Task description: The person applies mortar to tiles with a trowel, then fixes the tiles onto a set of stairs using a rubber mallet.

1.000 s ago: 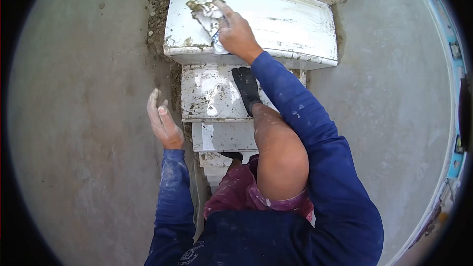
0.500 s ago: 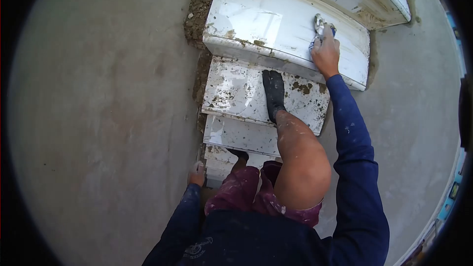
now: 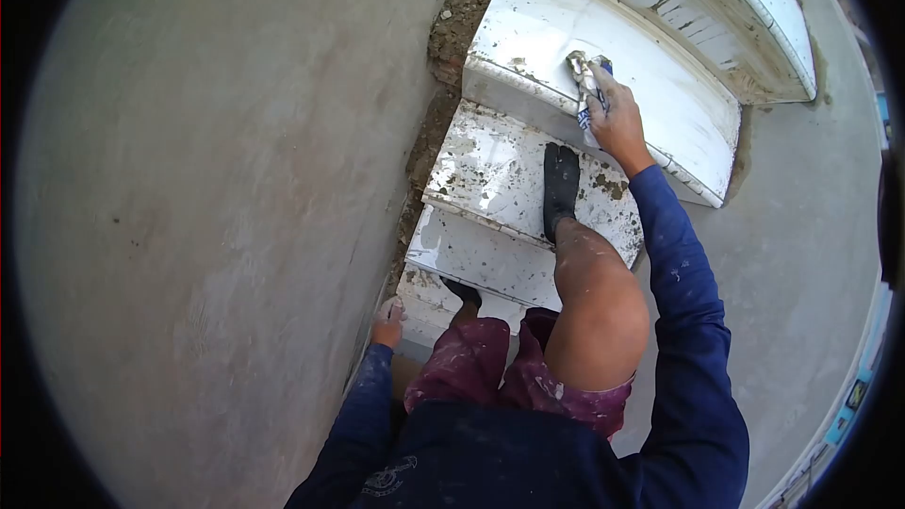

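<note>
My right hand [image 3: 617, 123] is closed round a crumpled, dirty white-and-blue rag [image 3: 584, 94]. The rag lies at the front edge of a white stone step [image 3: 660, 66], whose tread is wet and lightly streaked. Down at the lower left, my left hand [image 3: 387, 322] is beside the steps and the wall, its fingers curled and dusted pale. Whatever those fingers hold, if anything, is too small to make out. Below the wiped tread, another step [image 3: 490, 170] carries spots and clumps of mud, and my black-socked foot [image 3: 562, 184] stands on it.
A plastered grey wall [image 3: 236, 179] rises on the left, with a rough strip of rubble [image 3: 462, 14] between it and the steps. A higher step [image 3: 698, 14] with a stained riser is at the top right. My other foot [image 3: 462, 292] is lower down.
The view has turned, so the steps sit further right and tilt more. My right hand has drawn the rag across the tread to its front edge. My left hand stays beside the lower steps.
</note>
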`<state>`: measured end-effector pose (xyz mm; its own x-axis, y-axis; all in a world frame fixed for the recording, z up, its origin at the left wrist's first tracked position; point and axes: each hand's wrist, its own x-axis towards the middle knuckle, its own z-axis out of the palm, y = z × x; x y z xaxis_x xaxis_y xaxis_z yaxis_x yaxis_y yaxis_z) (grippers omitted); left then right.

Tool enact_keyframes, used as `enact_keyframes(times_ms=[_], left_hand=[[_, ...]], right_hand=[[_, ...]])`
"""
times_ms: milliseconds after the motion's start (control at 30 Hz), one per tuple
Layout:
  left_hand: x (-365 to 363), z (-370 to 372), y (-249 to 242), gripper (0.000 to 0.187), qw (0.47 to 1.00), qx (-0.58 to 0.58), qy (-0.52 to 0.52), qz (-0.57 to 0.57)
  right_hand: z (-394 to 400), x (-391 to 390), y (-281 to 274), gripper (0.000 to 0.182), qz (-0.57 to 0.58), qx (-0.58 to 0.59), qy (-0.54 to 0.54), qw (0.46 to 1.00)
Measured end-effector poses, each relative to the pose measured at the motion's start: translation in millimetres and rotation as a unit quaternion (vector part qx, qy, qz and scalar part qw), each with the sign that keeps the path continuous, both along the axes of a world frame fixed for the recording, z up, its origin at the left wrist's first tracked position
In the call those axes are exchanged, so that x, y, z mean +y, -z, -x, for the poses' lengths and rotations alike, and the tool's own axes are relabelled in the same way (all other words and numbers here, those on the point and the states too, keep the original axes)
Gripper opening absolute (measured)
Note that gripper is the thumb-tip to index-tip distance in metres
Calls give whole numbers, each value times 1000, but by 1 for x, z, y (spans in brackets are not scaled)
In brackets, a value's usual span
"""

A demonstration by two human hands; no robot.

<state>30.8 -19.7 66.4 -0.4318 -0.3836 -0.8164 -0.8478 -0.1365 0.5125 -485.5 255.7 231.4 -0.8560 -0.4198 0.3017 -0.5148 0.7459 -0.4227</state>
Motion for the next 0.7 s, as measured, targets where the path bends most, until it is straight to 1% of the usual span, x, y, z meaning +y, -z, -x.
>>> enact_keyframes(times_ms=[33,67,100,133,167,200,233,267,300,333,367,433,467,533,567,600,633,667,700], left_hand=[[-6,-24,19,44,999,-15,38,15],[-8,-36,35,44,996,-30,76,29],[-6,-39,44,44,996,-25,80,28],[-2,-40,51,45,996,-21,85,28],[2,-34,56,45,996,-13,86,28],[4,-20,50,45,997,-11,79,2],[6,0,31,45,997,-10,72,-24],[5,15,9,45,997,-9,65,-49],[5,23,-11,46,998,3,40,-51],[7,28,-26,47,998,15,14,-55],[7,30,-33,47,998,30,-13,-59],[4,26,-30,49,998,27,-22,-43],[3,22,-28,50,999,22,-22,-37],[5,27,-12,50,999,18,39,-21],[5,36,-4,49,997,21,69,-11],[3,45,0,49,997,30,73,-20],[6,49,3,48,996,35,76,-33],[7,47,0,48,995,36,76,-44],[7,42,-7,47,996,38,69,-28]], right_hand=[[-7,2,8,48,-47,-1,-25,999],[-11,-22,7,45,-61,-18,-24,998],[-10,-50,2,43,-69,-24,-52,996],[-2,-77,13,43,-80,18,-91,992],[3,-104,7,46,-109,19,-113,987],[12,-112,2,48,-139,-14,-131,981],[16,-118,-3,50,-169,-47,-149,973],[17,-108,-7,49,-176,-64,-155,970],[19,-86,-12,48,-183,-82,-162,966],[13,-66,-24,47,-187,-89,-149,967],[14,-39,-17,46,-183,-49,-153,970],[7,-28,-20,47,-218,-58,-131,965],[10,-36,-11,48,-206,-40,-147,967],[19,-85,-4,48,-187,1,-175,967],[25,-111,-4,49,-220,-19,-178,959],[32,-121,-6,49,-243,-29,-179,953],[34,-125,-7,49,-268,-42,-182,945],[27,-113,-5,50,-250,-43,-179,951],[19,-89,-5,50,-228,-40,-178,957]])
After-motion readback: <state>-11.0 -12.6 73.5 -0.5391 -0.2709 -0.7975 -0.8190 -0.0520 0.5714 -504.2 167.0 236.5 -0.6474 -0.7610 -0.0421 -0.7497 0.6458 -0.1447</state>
